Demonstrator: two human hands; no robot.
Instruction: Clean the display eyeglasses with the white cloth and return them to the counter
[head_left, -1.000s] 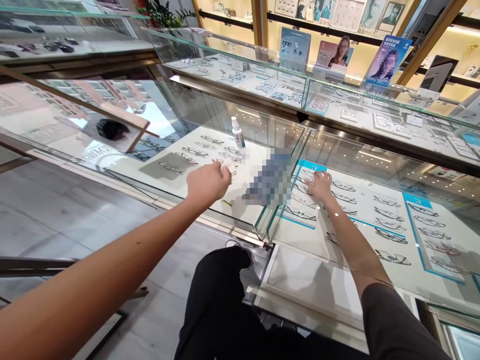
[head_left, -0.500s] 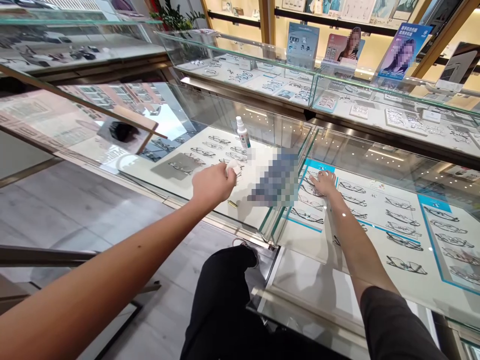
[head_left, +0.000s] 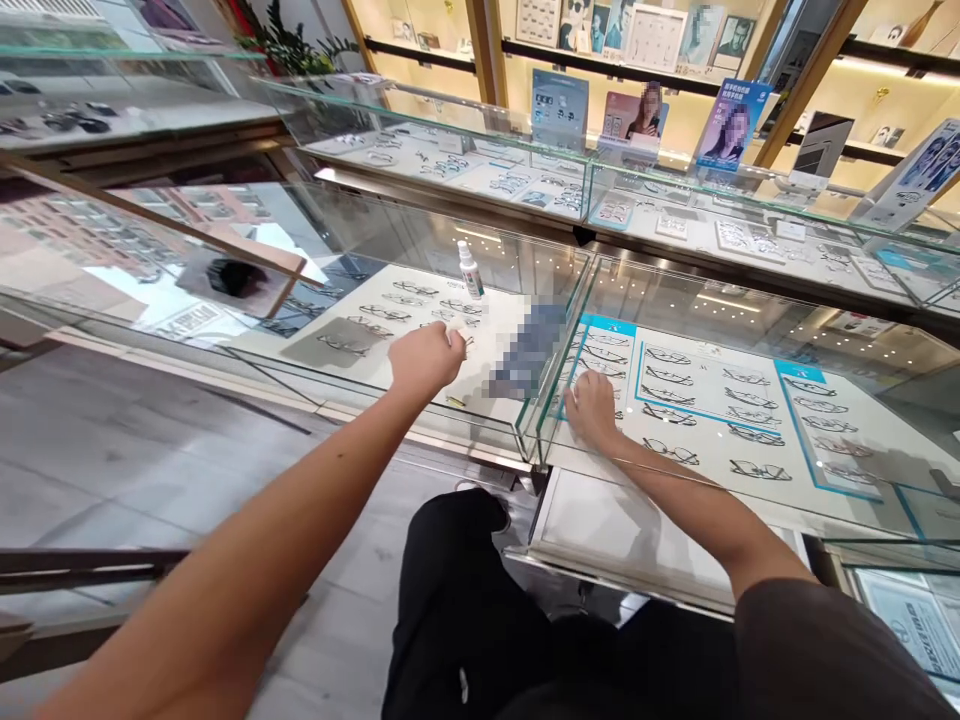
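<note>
1. The left hand (head_left: 426, 357) is near the middle of the frame, over the left case (head_left: 495, 422). Its fingers are curled in and the thumb is bent, closed around a white bit (head_left: 454, 326). I cannot tell what the white bit is.
2. The right hand (head_left: 592, 408) is just right of the middle, inside the right case (head_left: 825, 515), and the arm shows through the glass. Its fingers are bent and point up and left. I cannot tell if they grip anything.
3. The glasses (head_left: 604, 354) nearest the right hand lie in a stack of rows just above it, on a card with a blue top (head_left: 615, 326). The hand hides some of the lowest ones.
4. More glasses lie in rows to the right of that hand, and some lie in the left case, left of the left hand and above it.
5. A white bottle (head_left: 471, 272) stands upright just above and right of the left hand.
6. A blurred blue patch (head_left: 531, 345) is between the two hands. I cannot tell what it is.
7. A small gold thing (head_left: 455, 401) lies just below the left hand.
8. A blue sign (head_left: 731, 125) stands at the upper right, and a plant (head_left: 300, 42) is at the upper left.
9. A leg in black (head_left: 450, 590) is at the bottom middle.
</note>
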